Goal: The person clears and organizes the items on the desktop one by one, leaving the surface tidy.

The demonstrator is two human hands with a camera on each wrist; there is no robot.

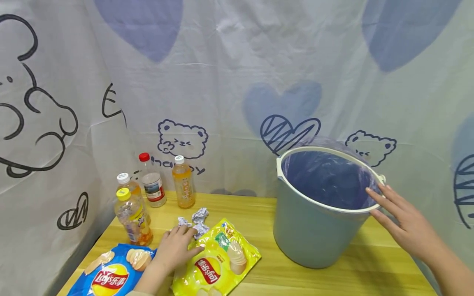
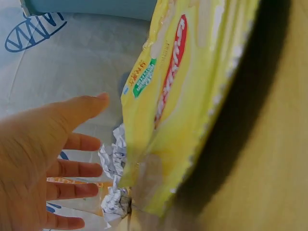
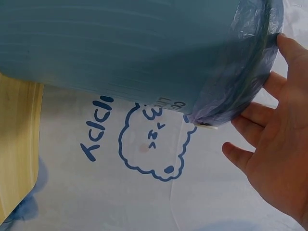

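Note:
My left hand (image 1: 177, 247) is over the left edge of a yellow Lay's chip bag (image 1: 218, 263), with nothing in its grasp. Its fingers are spread in the left wrist view, pointing toward several crumpled paper balls (image 2: 114, 204) beside the bag. Over on the right, a grey-blue trash bin (image 1: 314, 234) with a pale rim stands upright, lined with a thin purple plastic bag (image 1: 326, 176). My right hand (image 1: 409, 226) is at the rim's right side, fingers extended. In the right wrist view, its fingertips (image 3: 284, 43) rest right at the lined rim.
A blue Lay's bag (image 1: 111, 275) lies front left. Behind it stand a yellow-capped bottle (image 1: 133, 218), a white-capped bottle (image 1: 134, 189), a red-capped bottle (image 1: 152, 185) and another orange drink bottle (image 1: 183, 185). A printed curtain (image 1: 222, 82) hangs behind the wooden table (image 1: 255, 213).

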